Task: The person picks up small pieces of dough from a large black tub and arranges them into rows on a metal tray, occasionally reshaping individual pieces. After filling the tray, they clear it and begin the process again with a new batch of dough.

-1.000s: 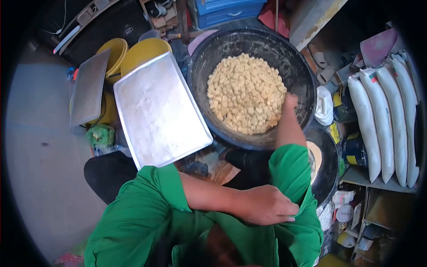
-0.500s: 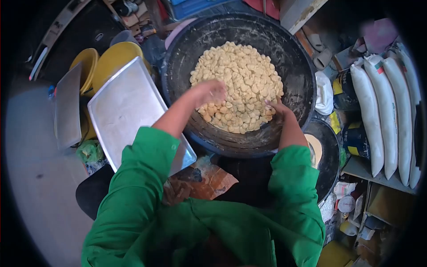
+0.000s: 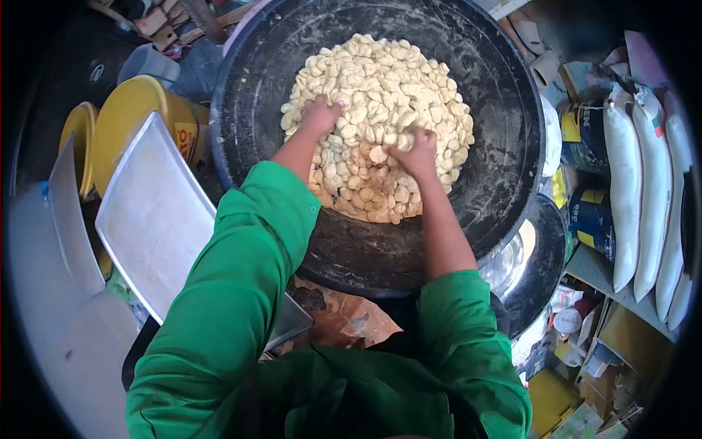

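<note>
A heap of pale, rounded dough pieces (image 3: 391,91) lies in a big black tub (image 3: 365,256) dusted with flour. My left hand (image 3: 319,119) rests on the heap's left side, its thumb apart and the fingertips partly sunk among the pieces. On the near right of the heap, my right hand (image 3: 417,152) has its fingers curled around a few dough pieces. Nearest me, the pieces look more orange and lie in shadow. Both forearms reach in over the tub's near rim from green sleeves.
A metal tray (image 3: 157,212) leans at the left by a yellow bucket (image 3: 139,121). Long white filled bags (image 3: 621,197) stand on a shelf at the right, beside dark tins (image 3: 591,219). A smaller black basin (image 3: 545,256) sits by the tub's right edge.
My right hand has moved inward from the heap's right edge and closed on pieces. My left hand has come down onto the heap. The view has shifted, and the tub appears larger.
</note>
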The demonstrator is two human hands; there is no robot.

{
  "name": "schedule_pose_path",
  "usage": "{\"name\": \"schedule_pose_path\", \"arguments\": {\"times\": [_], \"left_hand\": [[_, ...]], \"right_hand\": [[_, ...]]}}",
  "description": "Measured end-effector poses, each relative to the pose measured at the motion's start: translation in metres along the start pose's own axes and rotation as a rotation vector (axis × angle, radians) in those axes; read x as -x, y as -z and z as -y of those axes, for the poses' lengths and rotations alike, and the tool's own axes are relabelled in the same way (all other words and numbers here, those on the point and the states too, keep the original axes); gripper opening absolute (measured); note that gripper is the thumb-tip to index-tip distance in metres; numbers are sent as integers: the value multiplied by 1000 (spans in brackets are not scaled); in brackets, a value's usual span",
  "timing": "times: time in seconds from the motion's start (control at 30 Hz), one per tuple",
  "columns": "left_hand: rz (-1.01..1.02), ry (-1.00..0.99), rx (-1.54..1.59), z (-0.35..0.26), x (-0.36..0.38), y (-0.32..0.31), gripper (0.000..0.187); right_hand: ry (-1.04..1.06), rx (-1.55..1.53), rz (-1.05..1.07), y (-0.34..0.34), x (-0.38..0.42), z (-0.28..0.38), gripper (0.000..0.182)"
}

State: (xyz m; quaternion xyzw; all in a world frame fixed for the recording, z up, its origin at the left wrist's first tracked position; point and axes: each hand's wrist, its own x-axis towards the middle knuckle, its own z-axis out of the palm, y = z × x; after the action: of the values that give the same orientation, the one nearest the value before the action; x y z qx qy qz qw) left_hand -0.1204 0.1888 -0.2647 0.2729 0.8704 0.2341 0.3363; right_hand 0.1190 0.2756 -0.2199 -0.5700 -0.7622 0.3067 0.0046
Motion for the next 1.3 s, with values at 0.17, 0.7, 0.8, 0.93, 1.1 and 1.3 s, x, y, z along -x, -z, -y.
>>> {"name": "schedule_pose_path", "arguments": {"times": [0.17, 0.7, 0.8, 0.93, 1.1, 1.3], "left_hand": [[89, 20, 148, -11, 18, 2, 101], [162, -234, -363, -62, 81, -48, 80], [29, -303, -176, -75, 92, -47, 58], [-26, -486, -31, -108, 107, -11, 46], [22, -584, 174, -150, 188, 92, 43], [-131, -597, 420, -86, 313, 222, 51]], "right_hand": [[-170, -162, 70, -8, -59, -1, 117], [222, 47, -74, -37, 8, -12, 85], [275, -149, -86, -21, 10, -7, 77], [297, -460, -6, 27, 22, 21, 71], [397, -744, 129, 123, 92, 95, 68], [703, -773, 386, 160, 224, 218, 60]]}}
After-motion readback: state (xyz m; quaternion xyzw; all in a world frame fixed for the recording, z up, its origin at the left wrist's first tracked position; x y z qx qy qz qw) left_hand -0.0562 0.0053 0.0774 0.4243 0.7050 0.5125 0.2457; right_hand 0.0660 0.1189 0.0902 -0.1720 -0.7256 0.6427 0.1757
